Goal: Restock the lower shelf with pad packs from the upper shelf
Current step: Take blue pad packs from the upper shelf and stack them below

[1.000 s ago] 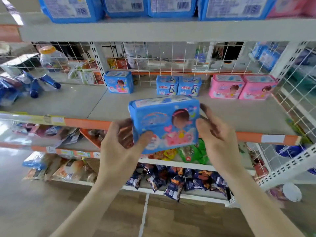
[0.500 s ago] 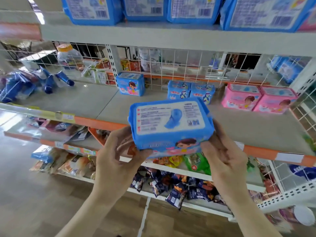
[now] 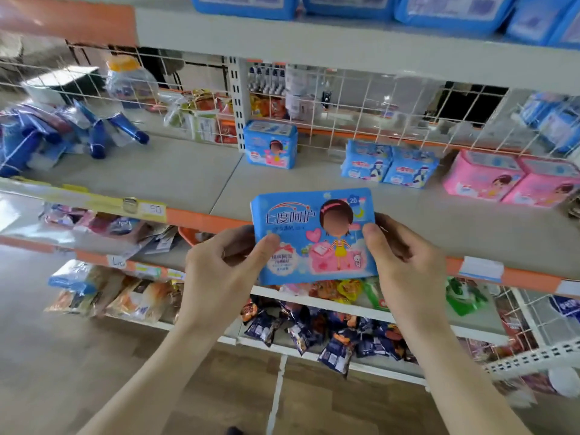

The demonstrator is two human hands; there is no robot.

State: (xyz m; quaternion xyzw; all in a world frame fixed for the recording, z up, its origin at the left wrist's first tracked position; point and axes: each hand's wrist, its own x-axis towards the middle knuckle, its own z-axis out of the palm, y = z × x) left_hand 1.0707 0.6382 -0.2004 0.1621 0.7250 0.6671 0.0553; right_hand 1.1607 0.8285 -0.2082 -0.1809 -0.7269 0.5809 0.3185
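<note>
Left hand (image 3: 226, 271) and right hand (image 3: 405, 262) each grip one end of a blue pad pack (image 3: 314, 237), held upright in front of the lower shelf (image 3: 408, 233), not yet placed; one matching pack (image 3: 270, 144) stands there, while more wait on the upper shelf (image 3: 314, 39).

You have 1 blue pad pack (image 3: 314, 237) between your 2 hands, left hand (image 3: 226, 271) and right hand (image 3: 405, 262), at the centre of the frame. Behind it on the middle shelf (image 3: 188, 177) stand 5 more packs: 1 matching blue pack (image 3: 270, 145) at centre, 2 light blue packs (image 3: 366, 164) (image 3: 410, 168) to its right, and 2 pink packs (image 3: 483, 176) (image 3: 544, 186) near the right edge. Along the top edge at least 4 large blue packs (image 3: 448, 9) show in part, the row cut off by the frame, and 1 orange-capped bottle (image 3: 130, 80) stands at upper left.
</note>
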